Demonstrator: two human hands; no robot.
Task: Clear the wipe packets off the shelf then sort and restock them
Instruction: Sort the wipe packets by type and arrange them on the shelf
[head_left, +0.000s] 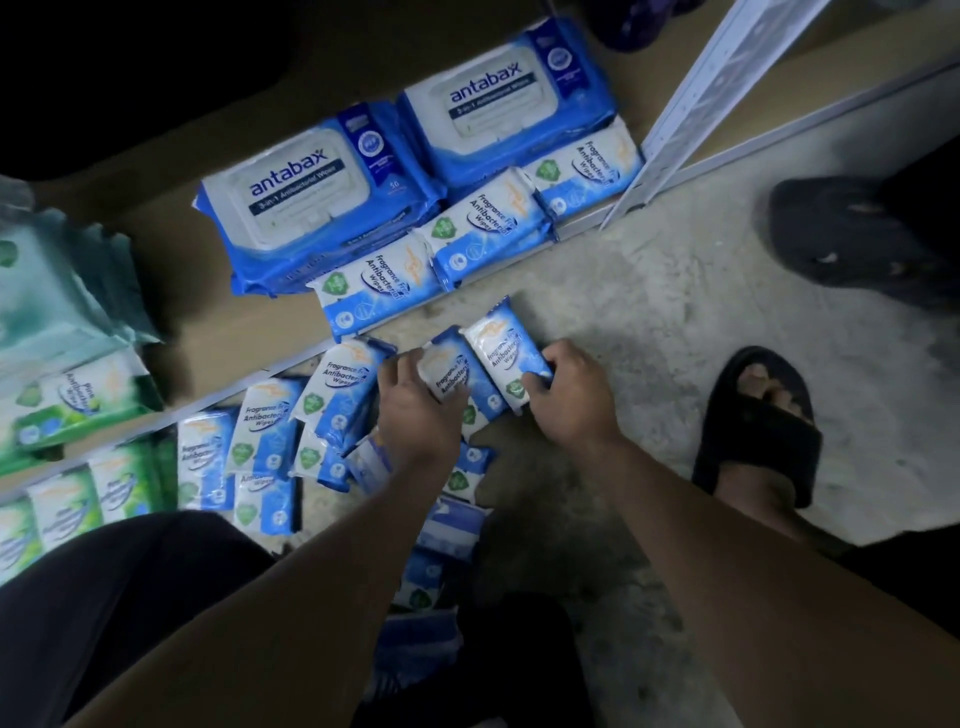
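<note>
Two small blue-and-white wipe packets are held side by side above the floor. My left hand grips the left packet, and my right hand grips the right packet. Behind them on the low brown shelf lie two big blue antabax packs, with three small blue packets lined along the shelf's front edge. Several more small blue packets lie on the floor below my left hand.
Green wipe packets sit at the left, on the shelf and on the floor. A white metal shelf upright leans at the upper right. My sandalled foot rests on the concrete floor; a second dark sandal lies farther right.
</note>
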